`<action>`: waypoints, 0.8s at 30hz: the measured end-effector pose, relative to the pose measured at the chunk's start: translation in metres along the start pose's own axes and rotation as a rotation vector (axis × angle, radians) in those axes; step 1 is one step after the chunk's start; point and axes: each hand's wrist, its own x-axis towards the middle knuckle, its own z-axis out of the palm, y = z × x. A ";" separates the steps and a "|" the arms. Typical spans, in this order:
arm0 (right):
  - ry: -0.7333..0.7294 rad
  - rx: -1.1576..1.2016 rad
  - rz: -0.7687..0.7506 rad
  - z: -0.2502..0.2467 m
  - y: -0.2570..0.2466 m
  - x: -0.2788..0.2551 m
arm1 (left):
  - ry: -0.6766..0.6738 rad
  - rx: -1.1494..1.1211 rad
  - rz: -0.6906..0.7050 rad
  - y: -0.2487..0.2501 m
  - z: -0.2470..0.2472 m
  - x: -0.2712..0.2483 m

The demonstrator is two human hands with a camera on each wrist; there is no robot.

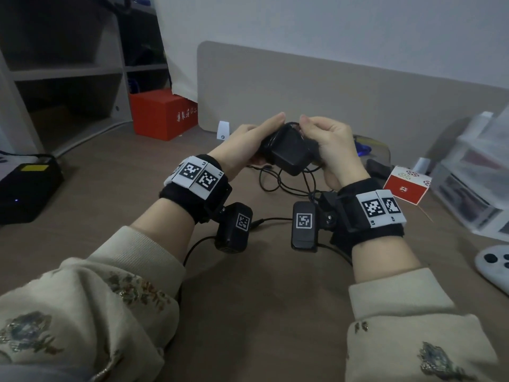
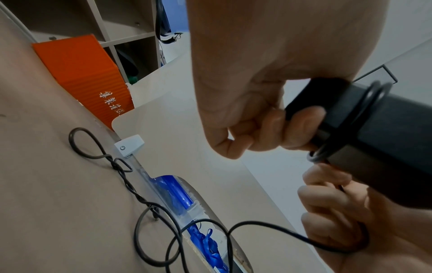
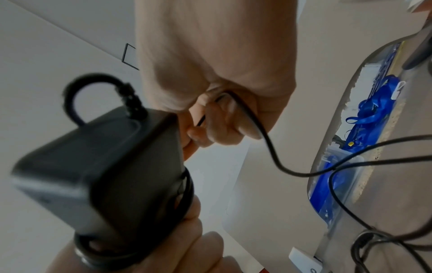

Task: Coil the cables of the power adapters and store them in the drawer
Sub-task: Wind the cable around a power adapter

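Above the desk, my left hand (image 1: pixel 264 139) grips a black power adapter (image 1: pixel 289 153) by one end. A few turns of its thin black cable (image 2: pixel 364 103) are wound round the body. My right hand (image 1: pixel 316 133) pinches the cable (image 3: pixel 245 114) right beside the adapter (image 3: pixel 105 166). The loose rest of the cable (image 1: pixel 281 183) hangs down and lies in tangled loops on the desk below. A clear plastic drawer unit (image 1: pixel 473 183) stands at the right edge of the desk, its drawers pushed in.
A beige divider panel (image 1: pixel 358 100) closes the back of the desk, with a slot full of blue ribbon (image 2: pixel 177 194) at its foot. A red box (image 1: pixel 162 114), a black charger (image 1: pixel 27 186), a small red-and-white box (image 1: pixel 406 186) and a white controller (image 1: pixel 495 268) lie around.
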 end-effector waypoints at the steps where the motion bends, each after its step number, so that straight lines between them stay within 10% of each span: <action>1: -0.023 0.014 0.033 0.001 -0.002 -0.002 | -0.003 -0.002 0.001 0.000 -0.001 0.000; 9: -0.031 -0.042 0.107 0.007 -0.006 -0.009 | -0.017 -0.032 0.050 0.003 -0.002 0.001; 24: -0.332 -0.605 -0.136 0.030 0.005 -0.010 | 0.484 -0.107 0.027 0.011 -0.005 0.009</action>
